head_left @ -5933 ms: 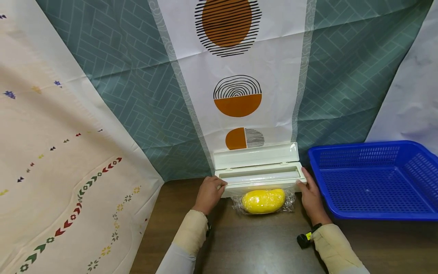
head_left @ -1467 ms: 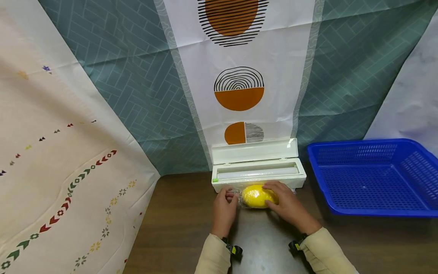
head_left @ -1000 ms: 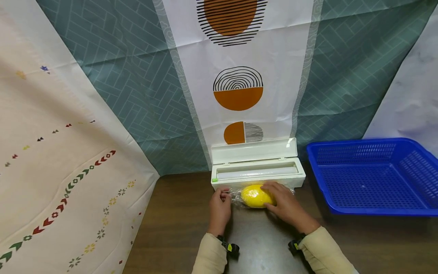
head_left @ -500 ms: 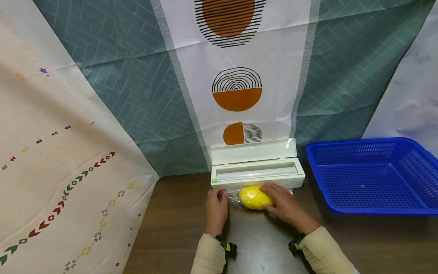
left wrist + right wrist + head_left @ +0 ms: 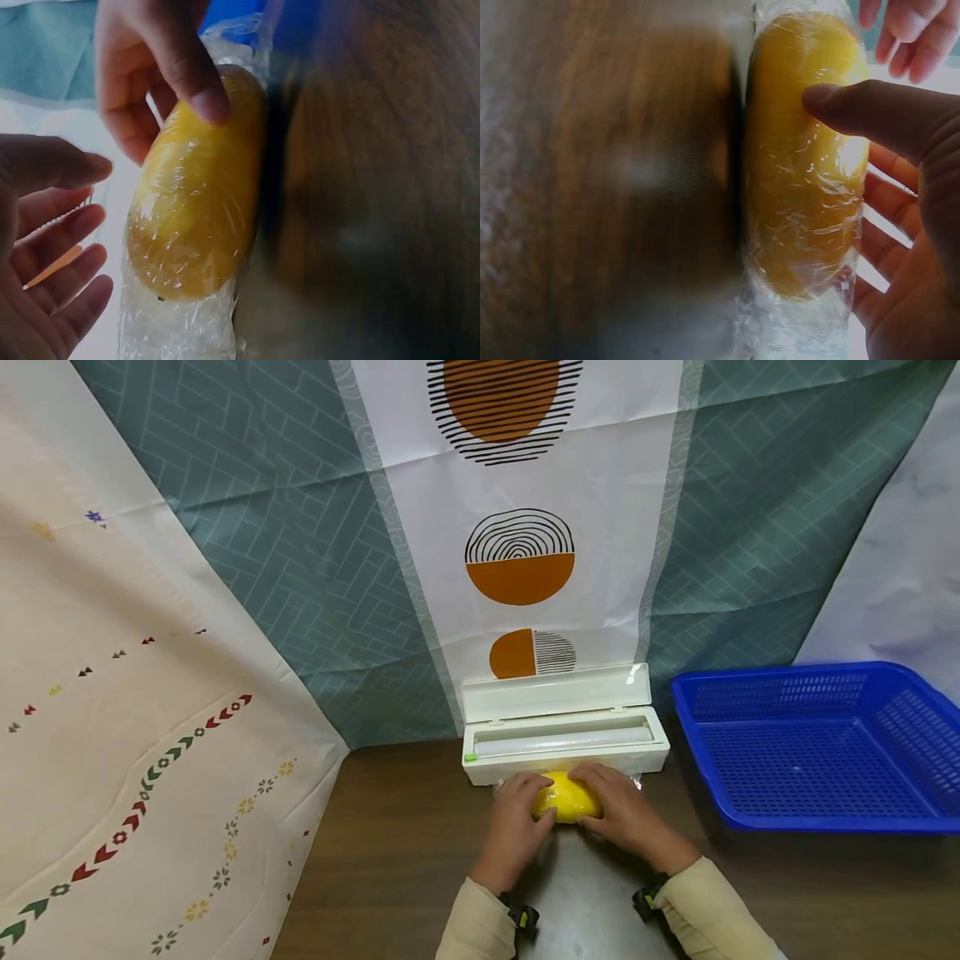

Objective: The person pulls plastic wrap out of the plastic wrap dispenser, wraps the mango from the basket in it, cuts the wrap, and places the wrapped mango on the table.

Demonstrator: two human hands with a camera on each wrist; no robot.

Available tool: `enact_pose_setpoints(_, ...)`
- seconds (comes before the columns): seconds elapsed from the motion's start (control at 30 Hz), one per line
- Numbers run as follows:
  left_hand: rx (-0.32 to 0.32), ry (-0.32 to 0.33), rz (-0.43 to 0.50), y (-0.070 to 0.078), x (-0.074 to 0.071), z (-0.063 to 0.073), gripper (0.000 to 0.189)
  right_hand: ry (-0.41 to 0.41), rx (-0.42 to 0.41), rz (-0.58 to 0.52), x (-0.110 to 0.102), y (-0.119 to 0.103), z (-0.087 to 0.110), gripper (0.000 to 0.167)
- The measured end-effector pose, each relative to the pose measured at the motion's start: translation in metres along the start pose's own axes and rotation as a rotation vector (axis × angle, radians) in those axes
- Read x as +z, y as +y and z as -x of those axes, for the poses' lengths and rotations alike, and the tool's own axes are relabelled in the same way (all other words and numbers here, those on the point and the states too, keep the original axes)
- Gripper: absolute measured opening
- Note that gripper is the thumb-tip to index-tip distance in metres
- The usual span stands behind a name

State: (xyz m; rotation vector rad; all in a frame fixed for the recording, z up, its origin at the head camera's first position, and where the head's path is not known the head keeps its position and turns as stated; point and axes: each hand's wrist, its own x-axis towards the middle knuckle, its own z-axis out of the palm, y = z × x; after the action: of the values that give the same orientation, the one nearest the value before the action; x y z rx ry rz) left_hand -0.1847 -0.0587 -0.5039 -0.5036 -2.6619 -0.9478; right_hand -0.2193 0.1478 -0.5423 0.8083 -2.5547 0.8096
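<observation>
A yellow oblong fruit, wrapped in clear cling film, lies on the table against the front of a white film dispenser. My right hand grips its right part, thumb on the near side and fingers on the far side. Close by the fruit's left end is my left hand; in the left wrist view its fingers are spread and apart from the fruit. Loose film sticks out past the fruit's end. The dispenser's lid stands raised, showing a film roll inside.
A blue plastic basket stands to the right of the dispenser. Behind the dark wooden table hangs a patterned cloth, and a pale one hangs along the left side.
Earlier both hands were at the dispenser. Later the left hand pinched the film's left end and drew it left; now it has let go and moved right, beside the fruit.
</observation>
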Motion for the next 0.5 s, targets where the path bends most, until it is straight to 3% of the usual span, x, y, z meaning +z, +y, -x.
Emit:
enact_pose_setpoints(0.13,0.016,-0.062,-0.013,0.001,0.002,0.003,0.032,-0.031,-0.002,-0.006,-0.004,-0.005,0.0,0.063)
enact_pose_setpoints(0.5,0.052,-0.101,-0.129,0.004,0.004,0.004,0.046,-0.11,0.02,-0.056,-0.016,-0.012,0.001,0.058)
